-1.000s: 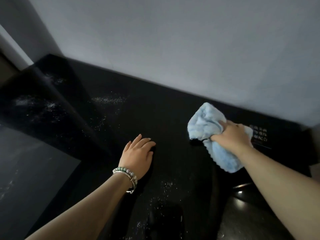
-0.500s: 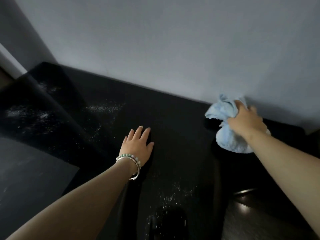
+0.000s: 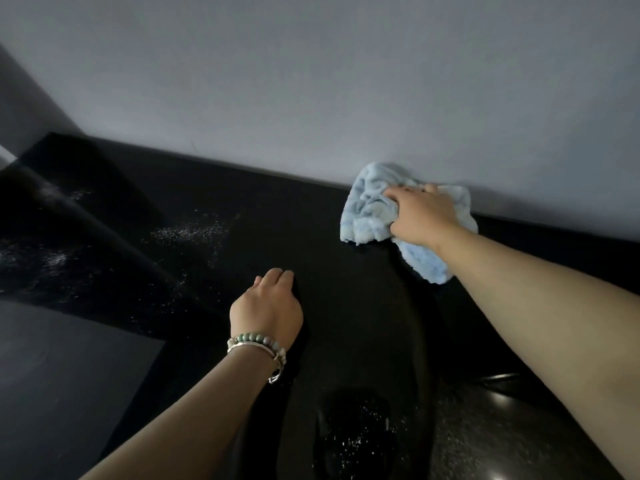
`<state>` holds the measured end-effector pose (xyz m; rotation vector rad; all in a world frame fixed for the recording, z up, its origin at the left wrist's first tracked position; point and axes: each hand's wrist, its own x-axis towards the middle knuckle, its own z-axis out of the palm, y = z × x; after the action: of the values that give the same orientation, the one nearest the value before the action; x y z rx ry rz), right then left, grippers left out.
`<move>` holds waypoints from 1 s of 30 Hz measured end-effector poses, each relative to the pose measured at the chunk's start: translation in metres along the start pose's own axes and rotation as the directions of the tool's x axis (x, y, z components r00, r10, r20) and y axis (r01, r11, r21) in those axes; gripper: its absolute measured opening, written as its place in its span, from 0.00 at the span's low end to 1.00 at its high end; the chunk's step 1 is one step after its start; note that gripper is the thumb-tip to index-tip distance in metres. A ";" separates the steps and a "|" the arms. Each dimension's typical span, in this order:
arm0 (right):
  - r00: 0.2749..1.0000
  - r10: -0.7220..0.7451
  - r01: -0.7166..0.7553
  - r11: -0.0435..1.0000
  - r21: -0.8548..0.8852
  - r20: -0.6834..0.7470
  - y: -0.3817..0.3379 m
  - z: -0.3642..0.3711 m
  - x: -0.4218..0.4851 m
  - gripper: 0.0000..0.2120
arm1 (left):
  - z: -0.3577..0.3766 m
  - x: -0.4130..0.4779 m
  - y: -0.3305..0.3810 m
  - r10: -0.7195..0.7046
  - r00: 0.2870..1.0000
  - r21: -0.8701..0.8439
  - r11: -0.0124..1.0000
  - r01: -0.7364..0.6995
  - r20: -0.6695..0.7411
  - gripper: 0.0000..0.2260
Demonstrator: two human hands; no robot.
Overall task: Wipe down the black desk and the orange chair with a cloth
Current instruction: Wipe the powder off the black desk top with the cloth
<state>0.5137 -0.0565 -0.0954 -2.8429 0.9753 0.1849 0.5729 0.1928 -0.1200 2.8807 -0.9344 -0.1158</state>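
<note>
The black desk (image 3: 284,216) runs along a pale wall and carries white dust specks. At the desk's back edge, right of centre, lies a light blue fluffy cloth (image 3: 367,206). My right hand (image 3: 420,216) grips it, fingers curled into the fabric, pressing it down where the desk meets the wall. My left hand (image 3: 266,306), with bead bracelets on the wrist, rests on the desk near the middle, its fingers bent downward and holding nothing. No orange chair is in view.
White dust (image 3: 190,232) spreads over the desk's left part, and more specks (image 3: 360,441) lie near the front edge. A grey wall (image 3: 311,81) rises directly behind the desk. Dark floor (image 3: 69,375) shows at lower left.
My right hand carried the cloth from the desk's right side up to the wall edge, then slid it left. My left hand stayed put, its fingers now bent instead of flat.
</note>
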 end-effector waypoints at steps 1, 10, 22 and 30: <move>1.000 -0.007 0.006 0.998 0.070 0.006 -0.004 0.001 -0.006 0.26 | 0.001 0.000 0.000 -0.002 1.000 0.001 1.000 0.002 -0.001 0.16; 0.993 -0.048 0.079 0.948 0.310 -0.107 0.003 -0.012 -0.033 0.24 | 0.000 -0.007 -0.006 0.044 0.997 -0.067 0.997 -0.039 0.066 0.19; 0.925 -0.378 0.313 0.826 0.468 0.048 -0.056 0.033 -0.161 0.22 | -0.010 -0.033 -0.035 0.168 0.985 -0.239 0.959 -0.153 0.043 0.20; 0.999 0.001 0.008 0.967 0.254 -0.038 -0.034 0.017 -0.130 0.18 | -0.002 -0.103 -0.060 0.188 0.964 0.018 0.981 -0.195 0.187 0.29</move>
<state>0.4317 0.0504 -0.0888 -2.6220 0.9268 0.0035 0.5248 0.3023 -0.1219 2.8296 -1.2542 -0.3575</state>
